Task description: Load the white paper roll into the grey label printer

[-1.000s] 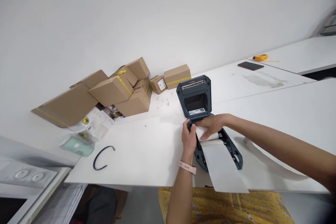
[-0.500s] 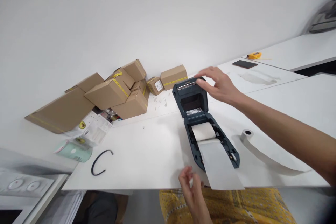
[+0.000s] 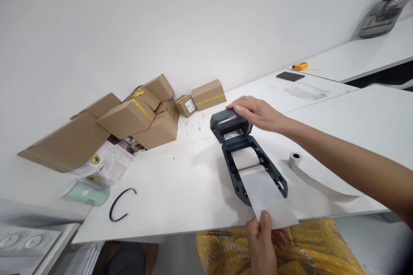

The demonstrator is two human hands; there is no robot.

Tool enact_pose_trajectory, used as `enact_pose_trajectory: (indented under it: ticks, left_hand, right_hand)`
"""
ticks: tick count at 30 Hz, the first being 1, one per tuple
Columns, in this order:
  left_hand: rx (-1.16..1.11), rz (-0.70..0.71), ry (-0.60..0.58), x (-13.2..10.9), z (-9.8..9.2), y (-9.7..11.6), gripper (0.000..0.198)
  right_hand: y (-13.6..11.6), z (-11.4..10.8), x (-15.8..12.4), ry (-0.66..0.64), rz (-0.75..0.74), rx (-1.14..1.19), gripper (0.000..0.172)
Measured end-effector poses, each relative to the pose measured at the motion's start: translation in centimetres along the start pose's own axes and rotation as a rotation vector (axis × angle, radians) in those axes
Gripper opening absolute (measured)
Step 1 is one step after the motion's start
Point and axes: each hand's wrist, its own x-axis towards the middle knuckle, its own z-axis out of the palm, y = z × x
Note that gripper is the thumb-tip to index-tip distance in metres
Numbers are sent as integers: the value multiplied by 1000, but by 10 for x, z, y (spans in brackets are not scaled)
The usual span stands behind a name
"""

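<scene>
A dark blue-grey label printer (image 3: 227, 161) stands on the white table with its lid (image 3: 215, 123) tilted partly up. My right hand (image 3: 256, 113) grips the lid's upper edge, fingers over the top. Inside the printer's bay lies a white label roll (image 3: 244, 158). From it a wide paper strip (image 3: 263, 193) runs forward past the table's front edge. My left hand (image 3: 262, 240) pinches the strip's free end, thumb on top and fingers beneath.
Several cardboard boxes (image 3: 127, 116) are piled against the wall. Right of the printer lies a small paper roll (image 3: 295, 158), partly unwound. A black curved band (image 3: 113, 207) and a green package (image 3: 85, 193) lie left. Farther back are a dark flat device (image 3: 290, 76) and a yellow tape measure (image 3: 300, 66).
The lid has tilted lower under my right hand. My left hand has moved right and taken hold of the paper strip's end. The whole view has shifted slightly.
</scene>
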Motion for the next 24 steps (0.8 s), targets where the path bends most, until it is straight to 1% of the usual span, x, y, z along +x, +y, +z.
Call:
enact_pose_trajectory:
  ticks: [2,3,6,9,12,16,19,22,23,24]
  left_hand:
    - [26,-2,-22,0,-2,-2,72]
    - [43,-3,-31,0,-3,-2,72]
    - [72,-5,-43,0,-3,0,72]
    - [64,-2,-29,-1,-2,2,72]
    - [63,4,-21,-2,-2,0,71]
    - [65,23,-2,2,-4,-9,69]
    - [90,38,9,5,-6,-16,71]
    - [167,62,-18,4,-11,-17,70]
    - [213,89,1,3,-14,-16,69]
    - [264,140,46,2,-17,-13,68]
  right_hand:
    - [-9,5,-43,42,-75,-6,40]
    - [-12,9,-66,19,-86,-13,40]
    - [-15,24,-126,30,-172,-70,48]
    - [-13,39,-166,40,-219,-143,60]
    - [-13,50,-187,64,-218,-177,63]
    - [-12,60,-202,94,-193,-186,64]
    - [-10,66,-212,103,-171,-196,63]
    - [-7,72,-218,137,-153,-193,56]
    - [-6,73,-218,157,-136,-176,52]
    - [-6,75,-217,183,-117,-147,47]
